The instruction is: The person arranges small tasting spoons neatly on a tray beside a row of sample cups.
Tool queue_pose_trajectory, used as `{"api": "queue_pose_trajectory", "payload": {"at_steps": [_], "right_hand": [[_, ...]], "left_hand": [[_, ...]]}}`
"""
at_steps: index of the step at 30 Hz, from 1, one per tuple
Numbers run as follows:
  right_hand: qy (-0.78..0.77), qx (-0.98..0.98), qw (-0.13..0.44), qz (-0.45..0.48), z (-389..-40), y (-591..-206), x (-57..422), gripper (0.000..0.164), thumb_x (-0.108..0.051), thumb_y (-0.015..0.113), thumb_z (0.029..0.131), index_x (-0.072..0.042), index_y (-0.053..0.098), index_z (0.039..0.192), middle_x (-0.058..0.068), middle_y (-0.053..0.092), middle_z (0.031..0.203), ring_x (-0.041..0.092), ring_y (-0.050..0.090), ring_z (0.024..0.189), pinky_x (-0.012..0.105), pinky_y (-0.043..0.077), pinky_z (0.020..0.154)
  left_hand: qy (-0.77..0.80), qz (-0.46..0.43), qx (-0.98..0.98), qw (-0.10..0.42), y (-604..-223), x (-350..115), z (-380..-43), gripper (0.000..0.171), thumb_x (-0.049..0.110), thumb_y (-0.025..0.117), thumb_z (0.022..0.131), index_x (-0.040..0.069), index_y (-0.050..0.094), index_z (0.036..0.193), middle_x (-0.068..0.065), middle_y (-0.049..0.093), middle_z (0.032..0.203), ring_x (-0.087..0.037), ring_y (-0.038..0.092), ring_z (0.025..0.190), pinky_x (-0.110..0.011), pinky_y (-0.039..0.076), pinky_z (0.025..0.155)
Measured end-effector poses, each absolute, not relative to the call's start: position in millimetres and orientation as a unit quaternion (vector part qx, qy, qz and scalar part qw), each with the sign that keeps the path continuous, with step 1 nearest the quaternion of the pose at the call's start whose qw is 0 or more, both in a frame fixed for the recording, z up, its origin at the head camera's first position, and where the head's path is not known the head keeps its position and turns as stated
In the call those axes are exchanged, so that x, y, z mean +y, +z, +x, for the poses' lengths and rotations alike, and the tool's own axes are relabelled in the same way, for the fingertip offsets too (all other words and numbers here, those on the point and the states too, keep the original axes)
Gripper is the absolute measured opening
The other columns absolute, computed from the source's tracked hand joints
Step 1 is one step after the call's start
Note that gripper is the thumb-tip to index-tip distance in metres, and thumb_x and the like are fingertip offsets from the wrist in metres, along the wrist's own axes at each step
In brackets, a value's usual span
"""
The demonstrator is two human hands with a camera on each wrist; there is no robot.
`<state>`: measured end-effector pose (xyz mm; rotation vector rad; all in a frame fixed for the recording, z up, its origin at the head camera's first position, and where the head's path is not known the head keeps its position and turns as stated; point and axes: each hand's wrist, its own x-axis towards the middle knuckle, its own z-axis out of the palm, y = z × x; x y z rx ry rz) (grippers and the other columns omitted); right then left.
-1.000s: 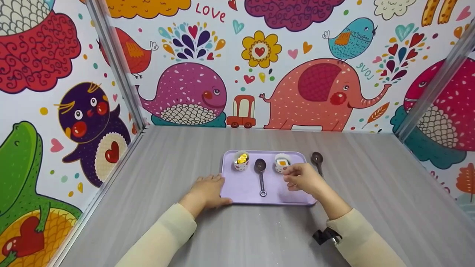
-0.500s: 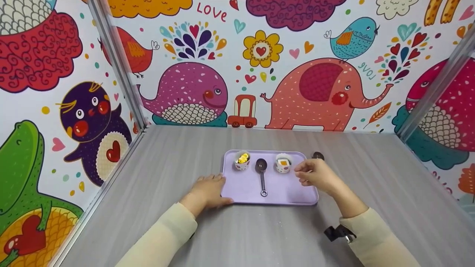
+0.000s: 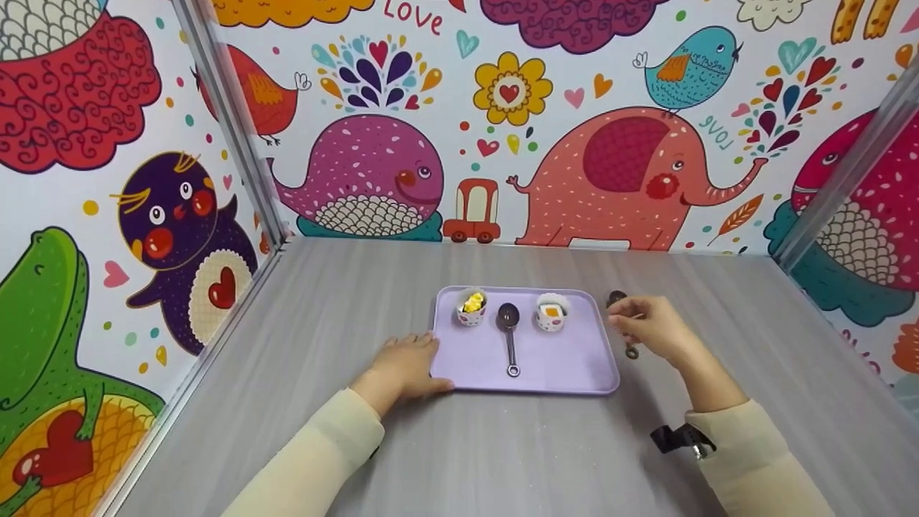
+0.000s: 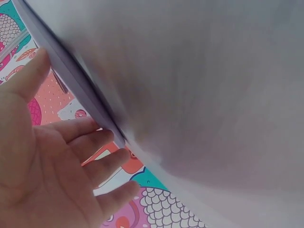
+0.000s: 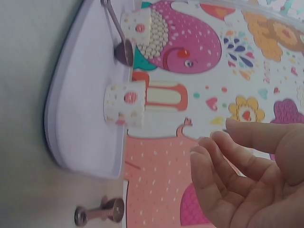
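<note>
My left hand [image 3: 403, 366] rests against the left edge and near left corner of a lilac tray [image 3: 553, 370], fingers extended. In the left wrist view its thumb and fingertips touch the tray's rim [image 4: 78, 80]. My right hand [image 3: 653, 329] hovers over a dark measuring spoon [image 3: 632, 352] lying right of the tray. Its fingers are loosely bent with nothing between them, and they partly hide that spoon in the head view. On the tray stand a paper cup [image 3: 472, 317] with yellow pieces and another cup [image 3: 551, 319] with a white-and-orange piece. Between them lies a second measuring spoon [image 3: 509, 317].
A grey wood-grain table [image 3: 344, 287] carries everything. Cartoon-printed panels [image 3: 373, 179] rise behind and at both sides, joined by metal posts [image 3: 233, 122]. A black strap [image 3: 682, 438] hangs at the right cuff.
My right hand has moved right, from beside the right-hand cup to above the spoon outside the tray. The left hand, the tray and its contents have stayed in place.
</note>
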<state>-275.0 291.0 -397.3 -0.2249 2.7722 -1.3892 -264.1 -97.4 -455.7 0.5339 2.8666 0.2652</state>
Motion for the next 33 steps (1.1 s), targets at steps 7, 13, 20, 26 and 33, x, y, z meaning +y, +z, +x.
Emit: {"api": "queue_pose_trajectory", "payload": {"at_steps": [7,13,20,26,33], "right_hand": [[-0.444,0.895,-0.001,-0.037,-284.2,-402.6,308.1,0.029,-0.011,0.063,0.099,0.012,0.063,0.117,0.02,0.066,0.106,0.025,0.064,0.093,0.034,0.06,0.081],[-0.457,0.889,-0.01,-0.017,-293.9,-409.1,316.4,0.031,-0.01,0.063,0.098,0.013,0.061,0.12,0.017,0.066,0.105,0.027,0.064,0.093,0.027,0.059,0.076],[-0.493,0.87,-0.011,0.005,-308.9,-417.0,322.2,0.033,-0.006,0.063,0.097,0.017,0.059,0.12,0.007,0.067,0.096,0.009,0.061,0.08,0.019,0.057,0.068],[-0.503,0.864,-0.006,0.027,-321.4,-424.9,328.4,0.033,-0.005,0.061,0.098,0.018,0.056,0.12,0.004,0.065,0.091,0.008,0.061,0.077,0.021,0.057,0.068],[-0.505,0.862,-0.001,0.047,-331.5,-433.2,334.3,0.028,-0.004,0.061,0.097,0.017,0.057,0.116,0.003,0.062,0.087,0.006,0.059,0.073,0.021,0.057,0.065]], "left_hand": [[0.082,0.185,0.974,0.103,-453.9,-97.6,-263.7,0.088,0.057,0.066,0.089,-0.001,0.042,0.15,-0.016,0.04,0.156,-0.038,0.036,0.143,-0.056,0.024,0.118],[0.082,0.186,0.974,0.1,-454.0,-97.9,-263.7,0.087,0.057,0.066,0.089,-0.002,0.043,0.149,-0.017,0.041,0.155,-0.038,0.037,0.143,-0.056,0.025,0.117],[0.081,0.193,0.974,0.092,-453.5,-98.6,-263.2,0.087,0.056,0.067,0.088,-0.002,0.044,0.148,-0.018,0.042,0.154,-0.038,0.038,0.142,-0.056,0.027,0.116],[0.086,0.188,0.974,0.098,-454.3,-97.7,-263.2,0.087,0.056,0.068,0.088,-0.002,0.043,0.149,-0.018,0.041,0.155,-0.038,0.038,0.142,-0.056,0.026,0.117],[0.087,0.182,0.974,0.105,-453.9,-97.7,-263.8,0.087,0.056,0.066,0.09,-0.001,0.041,0.15,-0.017,0.039,0.156,-0.038,0.036,0.144,-0.055,0.024,0.118]]}}
